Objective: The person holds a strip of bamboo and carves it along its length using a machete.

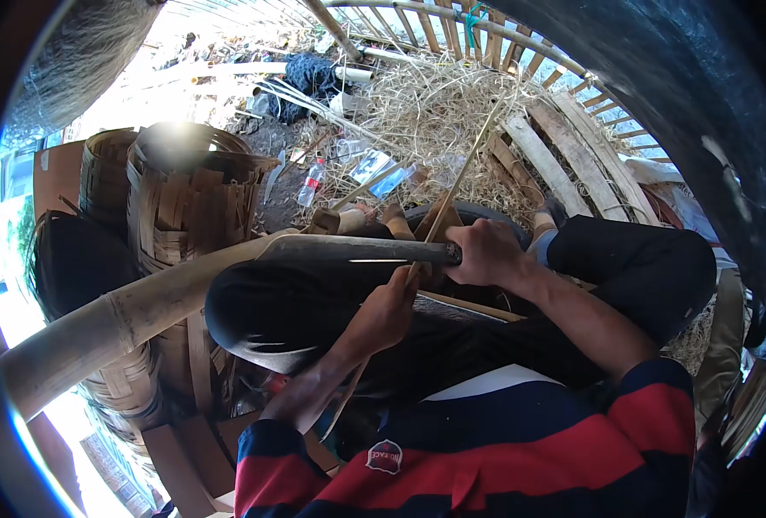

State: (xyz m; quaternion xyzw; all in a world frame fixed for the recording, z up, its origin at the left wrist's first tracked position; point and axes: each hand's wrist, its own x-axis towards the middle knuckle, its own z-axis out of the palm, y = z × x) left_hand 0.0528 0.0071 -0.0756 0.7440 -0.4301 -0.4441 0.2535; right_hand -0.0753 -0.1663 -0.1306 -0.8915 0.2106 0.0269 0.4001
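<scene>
A long dark blade (348,249) lies level across the view above my lap, its tip toward the left. My right hand (486,251) is wrapped round its handle at the right end. Just below the blade, my left hand (387,309) is closed on a thin bamboo strip (462,177). The strip slants from the upper right down past the blade, and its lower part hangs below my left wrist. Where strip and blade cross, I cannot tell whether the edge cuts into it.
A thick bamboo pole (124,318) runs from lower left to my knee. Woven bamboo baskets (195,207) stand on the left. A plastic bottle (311,182), straw (426,108) and flat wooden slats (542,164) lie ahead. A slatted fence (486,43) curves behind them.
</scene>
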